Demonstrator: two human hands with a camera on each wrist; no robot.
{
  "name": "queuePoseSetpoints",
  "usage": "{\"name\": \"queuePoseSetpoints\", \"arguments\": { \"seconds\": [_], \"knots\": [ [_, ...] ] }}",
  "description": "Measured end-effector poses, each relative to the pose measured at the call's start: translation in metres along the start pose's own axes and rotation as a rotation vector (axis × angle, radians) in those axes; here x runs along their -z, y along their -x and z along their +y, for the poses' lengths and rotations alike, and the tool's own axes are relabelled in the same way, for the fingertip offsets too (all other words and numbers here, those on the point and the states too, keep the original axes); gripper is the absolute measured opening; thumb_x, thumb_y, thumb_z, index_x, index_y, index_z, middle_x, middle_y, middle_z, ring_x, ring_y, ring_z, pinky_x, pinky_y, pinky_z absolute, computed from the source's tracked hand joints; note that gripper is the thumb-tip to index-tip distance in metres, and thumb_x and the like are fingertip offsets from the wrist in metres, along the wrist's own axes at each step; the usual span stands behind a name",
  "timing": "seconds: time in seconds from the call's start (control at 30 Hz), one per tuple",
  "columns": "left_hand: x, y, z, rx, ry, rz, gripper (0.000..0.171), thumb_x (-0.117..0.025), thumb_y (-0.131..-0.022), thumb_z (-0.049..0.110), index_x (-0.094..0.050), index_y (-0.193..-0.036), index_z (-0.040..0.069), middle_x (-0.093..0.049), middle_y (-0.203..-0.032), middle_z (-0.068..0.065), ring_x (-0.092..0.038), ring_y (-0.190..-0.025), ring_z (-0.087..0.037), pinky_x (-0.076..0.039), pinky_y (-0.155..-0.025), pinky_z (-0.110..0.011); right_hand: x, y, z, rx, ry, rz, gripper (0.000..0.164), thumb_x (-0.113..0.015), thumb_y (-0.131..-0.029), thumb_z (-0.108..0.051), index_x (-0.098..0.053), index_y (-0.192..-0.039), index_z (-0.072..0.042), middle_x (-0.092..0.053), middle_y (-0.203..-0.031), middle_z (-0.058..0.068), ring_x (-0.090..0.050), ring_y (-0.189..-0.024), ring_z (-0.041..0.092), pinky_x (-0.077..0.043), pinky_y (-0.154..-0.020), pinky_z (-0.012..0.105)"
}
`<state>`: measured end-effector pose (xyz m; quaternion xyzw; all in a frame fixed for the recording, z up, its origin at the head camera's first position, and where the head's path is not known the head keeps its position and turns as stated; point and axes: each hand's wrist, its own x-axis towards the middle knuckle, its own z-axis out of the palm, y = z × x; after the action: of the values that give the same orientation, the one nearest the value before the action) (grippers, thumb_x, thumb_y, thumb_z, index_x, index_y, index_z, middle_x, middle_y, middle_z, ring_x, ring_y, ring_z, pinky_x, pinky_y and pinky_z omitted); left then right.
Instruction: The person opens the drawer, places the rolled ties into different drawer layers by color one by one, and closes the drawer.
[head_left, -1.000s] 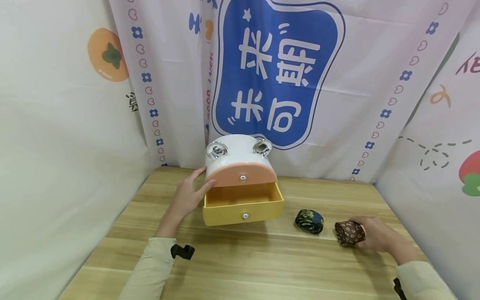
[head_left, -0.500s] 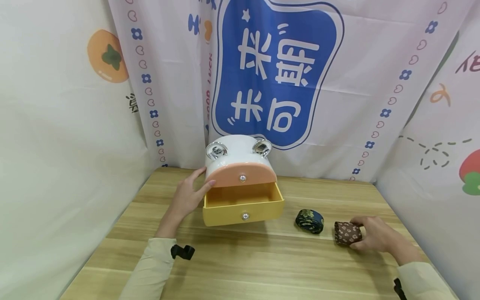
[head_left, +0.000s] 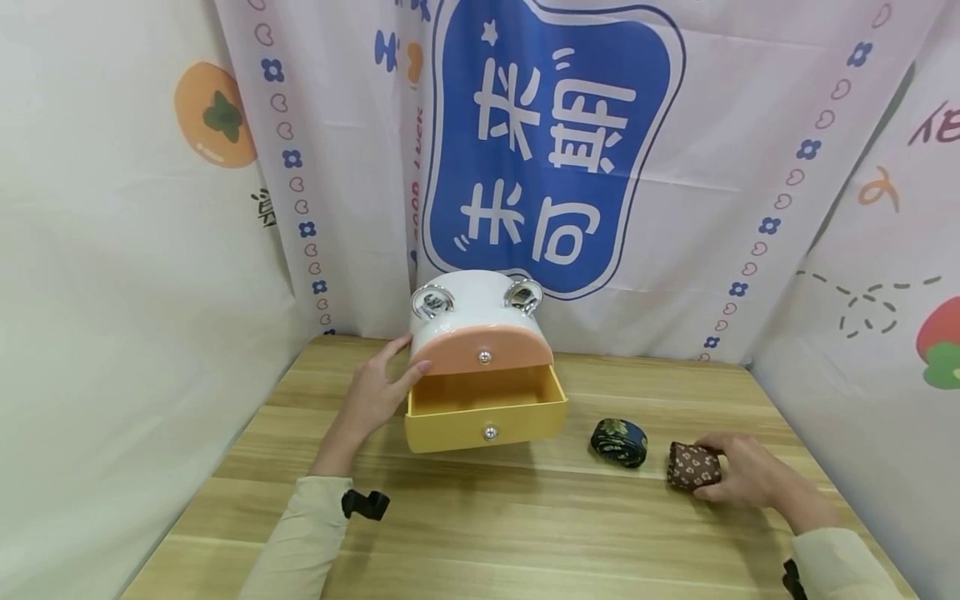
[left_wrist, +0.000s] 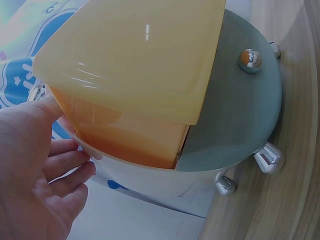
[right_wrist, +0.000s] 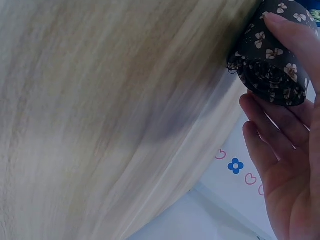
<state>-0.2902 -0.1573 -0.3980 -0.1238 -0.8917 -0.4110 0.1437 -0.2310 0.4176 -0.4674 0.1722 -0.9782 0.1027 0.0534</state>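
A small white cabinet (head_left: pixel 472 300) stands at the back of the table, with a peach upper drawer front (head_left: pixel 465 348) and a yellow lower drawer (head_left: pixel 450 429) pulled out; its visible inside is bare. My left hand (head_left: pixel 372 396) rests against the cabinet's left side, thumb at the front edge, the other fingers loosely bent in the left wrist view. My right hand (head_left: pixel 750 473) holds a rolled brown flowered necktie (head_left: pixel 692 467) between thumb and fingers, low over the table; its coiled end shows in the right wrist view. To its left lies a rolled dark-blue necktie (head_left: pixel 618 443) with yellow-green patterning.
Two silver rings (head_left: pixel 432 302) sit on the cabinet's top like eyes. In the left wrist view, a grey-green front (left_wrist: pixel 235 110) with a round silver knob lies below the yellow drawer. A printed curtain (head_left: pixel 675 250) hangs behind the wooden table (head_left: pixel 480 525).
The brown necktie has turned in my right hand, so its flowered side faces forward, and has shifted slightly left. My left hand, cabinet and blue necktie have stayed put.
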Motion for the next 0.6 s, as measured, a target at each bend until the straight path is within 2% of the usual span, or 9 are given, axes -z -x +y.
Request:
{"name": "queuePoseSetpoints", "arguments": {
  "seconds": [0.23,0.47,0.6],
  "knots": [
    [0.0,0.001,-0.001,-0.006,-0.006,0.002,0.079,-0.053,-0.088,0.066,-0.04,-0.147,0.016,-0.045,-0.151,-0.009,-0.043,-0.138,-0.036,-0.036,-0.112,-0.059,0.008,0.0,-0.003,-0.069,-0.025,-0.029,0.084,-0.085,-0.059,-0.056,-0.063,-0.12,-0.003,-0.071,-0.109,0.016,-0.068,-0.095,0.029,-0.057,-0.084,0.05],
    [0.001,0.0,-0.001,-0.006,-0.011,0.007,0.078,-0.054,-0.088,0.066,-0.041,-0.147,0.017,-0.046,-0.15,-0.009,-0.044,-0.137,-0.036,-0.037,-0.112,-0.059,0.027,-0.008,-0.012,-0.046,-0.052,-0.041,0.085,-0.084,-0.062,-0.054,-0.06,-0.122,0.001,-0.071,-0.108,0.015,-0.067,-0.092,0.023,-0.057,-0.078,0.041],
    [0.001,0.0,0.0,-0.009,-0.011,0.008,0.078,-0.054,-0.088,0.065,-0.041,-0.147,0.017,-0.046,-0.15,-0.009,-0.044,-0.137,-0.035,-0.037,-0.112,-0.058,0.037,-0.017,-0.022,-0.005,-0.029,-0.031,0.081,-0.084,-0.063,-0.056,-0.063,-0.12,-0.003,-0.072,-0.106,0.008,-0.067,-0.091,0.019,-0.057,-0.078,0.037]
  ]
}}
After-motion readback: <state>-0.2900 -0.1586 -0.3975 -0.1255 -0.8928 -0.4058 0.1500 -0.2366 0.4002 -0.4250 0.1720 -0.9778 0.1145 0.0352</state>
